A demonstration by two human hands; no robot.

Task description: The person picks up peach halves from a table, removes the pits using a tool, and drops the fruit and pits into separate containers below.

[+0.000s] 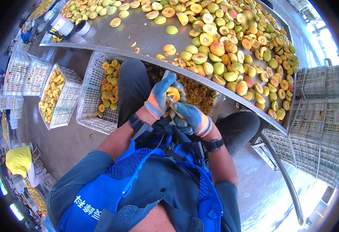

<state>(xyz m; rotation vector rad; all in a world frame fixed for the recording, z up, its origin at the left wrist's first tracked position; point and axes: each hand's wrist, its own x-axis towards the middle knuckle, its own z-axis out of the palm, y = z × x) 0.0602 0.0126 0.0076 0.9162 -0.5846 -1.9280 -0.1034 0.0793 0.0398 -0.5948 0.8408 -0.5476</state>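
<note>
Both hands wear blue and orange gloves and meet in front of my lap, below the table edge. My left hand is closed round a halved yellow fruit, its cut face turned up. My right hand is closed on a small thin tool whose tip touches the fruit; most of the tool is hidden by the fingers. Beyond the hands, many halved fruits lie heaped on the metal table. Under the table edge, a container of cut pieces shows behind my hands.
A white crate with fruit halves stands left of my knee, another full crate farther left. Stacked crates rise at the right beside a curved metal leg. A cup is on the table. A person in yellow is far left.
</note>
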